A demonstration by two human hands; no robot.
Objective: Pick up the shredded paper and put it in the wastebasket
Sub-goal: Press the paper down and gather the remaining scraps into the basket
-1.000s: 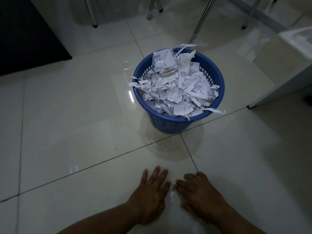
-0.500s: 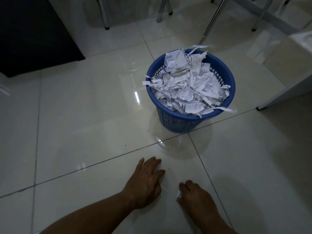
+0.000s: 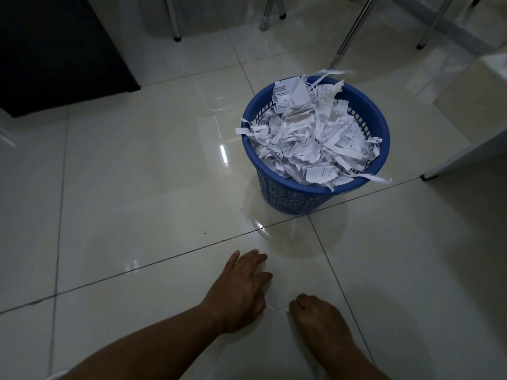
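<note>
A blue plastic wastebasket (image 3: 290, 198) stands on the tiled floor, heaped to the rim with white shredded paper (image 3: 307, 138); some strips hang over its edge. Nearer to me, my left hand (image 3: 241, 292) lies flat on the floor with fingers spread. My right hand (image 3: 315, 316) is beside it with fingers curled under, and a small white paper scrap (image 3: 288, 310) shows at its fingertips. A thin paper sliver (image 3: 270, 307) lies on the tile between the two hands.
Glossy white floor tiles (image 3: 137, 174) with dark grout lines surround the basket. A black cabinet (image 3: 55, 50) stands at the back left. Metal chair or table legs (image 3: 340, 50) rise behind the basket. A white unit (image 3: 480, 127) is at the right.
My hands have drawn apart; the left slid slightly left and forward. The right hand's fingers curled in around a small scrap. The view shifted, so the basket appears further right.
</note>
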